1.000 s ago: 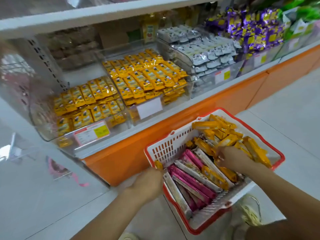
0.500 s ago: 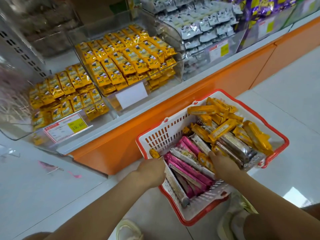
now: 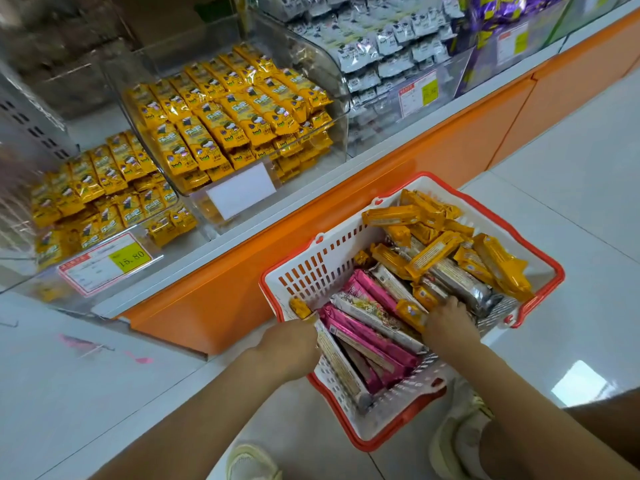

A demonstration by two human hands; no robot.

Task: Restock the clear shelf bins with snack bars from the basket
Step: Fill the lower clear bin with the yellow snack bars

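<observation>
We see a long shelf [image 3: 381, 209] with an orange front running across the floor [image 3: 571, 188]. On it stand clear bins [image 3: 341, 98]; the middle one is packed with yellow snack packs [image 3: 225, 109], the left one [image 3: 166, 233] is partly filled with the same packs, and grey-white packs [image 3: 377, 39] fill the one to the right. Just in front of the shelf, on the floor, sits the white basket [image 3: 311, 268] with a red rim. Orange snack bars [image 3: 433, 251] are heaped at its far end, pink bars [image 3: 367, 337] and silvery ones [image 3: 460, 282] nearer us. The left hand [image 3: 291, 348] grips the near-left rim, its fingers curled over the edge. The right hand [image 3: 450, 323] reaches in among the bars; its fingers are buried there, and we cannot tell whether they pinch one.
</observation>
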